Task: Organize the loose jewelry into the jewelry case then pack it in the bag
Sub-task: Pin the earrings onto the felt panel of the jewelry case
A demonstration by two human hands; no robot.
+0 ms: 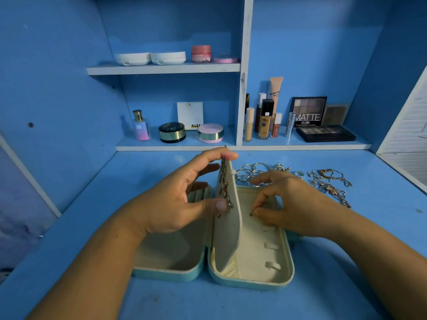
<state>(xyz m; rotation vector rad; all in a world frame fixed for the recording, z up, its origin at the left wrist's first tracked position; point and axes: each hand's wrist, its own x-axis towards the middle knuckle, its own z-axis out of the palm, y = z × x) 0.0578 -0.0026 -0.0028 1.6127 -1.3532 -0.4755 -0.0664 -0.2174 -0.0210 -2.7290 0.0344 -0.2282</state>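
On the far shelf (300, 147) a palette (308, 112) reads MATTE. Nearer, the left hand (175, 199) grips the flap (231, 229) of the jewelry case (251, 284); the right hand (293, 204) pinches a stud (251, 214).

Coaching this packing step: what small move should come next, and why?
Probably press the tiny dark earring piece, pinched by the right hand, onto the back of the cream divider flap, which the left hand holds upright in the open teal jewelry case; earrings already line its left face.
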